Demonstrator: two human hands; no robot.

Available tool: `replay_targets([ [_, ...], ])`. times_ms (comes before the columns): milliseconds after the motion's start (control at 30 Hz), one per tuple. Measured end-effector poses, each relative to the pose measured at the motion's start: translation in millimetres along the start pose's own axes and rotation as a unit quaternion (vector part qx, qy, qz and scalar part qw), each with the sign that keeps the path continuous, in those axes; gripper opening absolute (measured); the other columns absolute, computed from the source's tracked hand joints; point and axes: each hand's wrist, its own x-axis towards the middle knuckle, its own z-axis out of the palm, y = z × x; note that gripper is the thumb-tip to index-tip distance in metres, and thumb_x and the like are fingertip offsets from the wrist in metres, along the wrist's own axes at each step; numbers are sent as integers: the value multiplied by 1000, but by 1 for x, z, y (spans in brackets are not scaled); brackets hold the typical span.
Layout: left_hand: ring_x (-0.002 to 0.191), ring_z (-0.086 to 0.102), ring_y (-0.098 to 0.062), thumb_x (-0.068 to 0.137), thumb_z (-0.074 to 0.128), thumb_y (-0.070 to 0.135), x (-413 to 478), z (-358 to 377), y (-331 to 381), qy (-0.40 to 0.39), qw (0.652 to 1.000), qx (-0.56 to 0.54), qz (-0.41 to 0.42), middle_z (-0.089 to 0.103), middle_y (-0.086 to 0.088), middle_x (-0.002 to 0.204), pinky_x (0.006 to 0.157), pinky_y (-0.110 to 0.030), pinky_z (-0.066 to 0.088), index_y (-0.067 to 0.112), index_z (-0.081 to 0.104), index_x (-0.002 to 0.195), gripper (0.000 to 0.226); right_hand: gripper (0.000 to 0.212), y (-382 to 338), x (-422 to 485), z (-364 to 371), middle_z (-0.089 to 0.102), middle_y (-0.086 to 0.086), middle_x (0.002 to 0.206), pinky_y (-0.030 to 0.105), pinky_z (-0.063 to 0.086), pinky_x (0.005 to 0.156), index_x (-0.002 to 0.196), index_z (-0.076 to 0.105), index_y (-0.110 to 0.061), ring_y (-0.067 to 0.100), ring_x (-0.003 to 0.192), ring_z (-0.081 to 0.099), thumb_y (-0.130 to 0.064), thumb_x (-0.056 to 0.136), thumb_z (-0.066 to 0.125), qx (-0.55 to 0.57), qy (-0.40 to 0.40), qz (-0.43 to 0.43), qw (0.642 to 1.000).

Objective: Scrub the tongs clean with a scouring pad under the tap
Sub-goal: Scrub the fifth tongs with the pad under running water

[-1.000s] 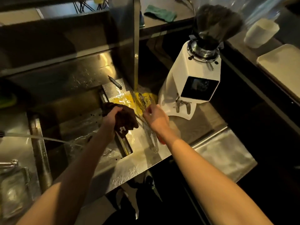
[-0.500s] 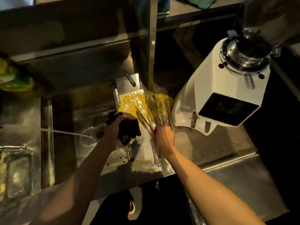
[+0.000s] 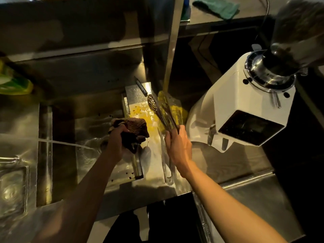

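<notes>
Tongs (image 3: 158,112) tips point away, leftward

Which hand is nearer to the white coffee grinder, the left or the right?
The right hand, holding the tongs, is just left of the white coffee grinder. The left hand, gripping the dark scouring pad, is farther away, over the sink.

To your right a white grinder (image 3: 233,109) stood on the steel worktop (image 3: 245,199), its dark screen facing you and a chrome collar under a dark hopper on top. A green cloth (image 3: 216,6) lay on the shelf (image 3: 219,23) above it. At your far left sat a yellow-green bottle (image 3: 12,83). A dark pen-like object (image 3: 141,85) rested on the ledge behind the sink.
</notes>
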Motion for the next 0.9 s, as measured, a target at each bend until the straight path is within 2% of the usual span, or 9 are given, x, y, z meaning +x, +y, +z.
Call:
replay_targets([
  [100, 74, 61, -23, 92, 36, 7, 1, -29, 8, -4, 999, -52, 14, 71, 0, 64, 69, -34, 50, 11, 60, 93, 24, 30, -13, -3, 2, 53, 7, 115, 38, 50, 65, 101, 61, -14, 29, 86, 62, -38, 103, 43, 12, -18, -61, 998],
  [167, 80, 61, -24, 90, 36, 7, 0, -49, 15, -7, 997, -81, 8, 72, -5, 74, 71, -35, 51, 11, 61, 96, 26, 38, -23, -5, 6, 55, 7, 118, 38, 51, 70, 107, 63, -14, 29, 91, 63, -42, 103, 37, -8, -69, -111, 991],
  [233, 90, 60, -28, 89, 37, 8, -1, -74, 20, -4, 995, -96, 6, 68, -11, 91, 80, -41, 51, 9, 61, 102, 27, 50, -40, -5, 14, 58, 8, 119, 36, 50, 74, 113, 64, -14, 29, 95, 64, -48, 102, 29, -24, -110, -139, 984],
  [367, 111, 58, -37, 79, 47, 12, -2, -134, 32, -3, 993, -114, 26, 64, -18, 115, 98, -52, 45, 3, 57, 123, 46, 60, -84, 3, 48, 61, 6, 100, 35, 46, 66, 99, 67, -14, 30, 81, 65, -56, 104, 24, -45, -181, -193, 963],
  [500, 97, 65, -30, 81, 42, 6, -2, -197, 45, -38, 985, -159, 49, 70, -13, 98, 96, -47, 48, 4, 68, 99, 32, 57, -131, 10, 72, 54, 5, 87, 37, 43, 77, 87, 61, -16, 26, 82, 58, -54, 104, 22, 8, -314, -219, 924],
  [600, 117, 58, -35, 80, 55, 8, 0, -239, 52, -82, 984, -154, 22, 60, -19, 124, 102, -52, 45, 2, 54, 127, 47, 60, -155, 12, 83, 48, -1, 77, 37, 42, 71, 78, 56, -20, 18, 71, 51, -59, 101, 17, -7, -332, -272, 903],
  [700, 124, 55, -34, 94, 57, 17, 2, -261, 49, -78, 994, -68, 31, 54, -22, 137, 105, -51, 44, -1, 48, 136, 46, 74, -185, 1, 102, 47, -5, 73, 34, 42, 70, 74, 60, -21, 16, 69, 51, -68, 96, 8, -29, -336, -300, 893],
  [800, 109, 64, -34, 94, 63, 29, 4, -263, 48, -13, 993, 25, 113, 62, -26, 125, 94, -50, 51, -3, 59, 124, 45, 72, -207, -14, 122, 51, -5, 76, 32, 40, 72, 75, 63, -21, 14, 71, 53, -64, 100, 12, -34, -342, -288, 894],
  [900, 81, 72, -15, 86, 72, 31, 11, -270, 57, 94, 981, 91, 140, 76, 0, 87, 73, -34, 60, 17, 73, 92, 15, 69, -217, -17, 129, 54, -6, 79, 32, 43, 68, 82, 68, -20, 10, 69, 53, -62, 102, 18, -29, -356, -289, 888],
])
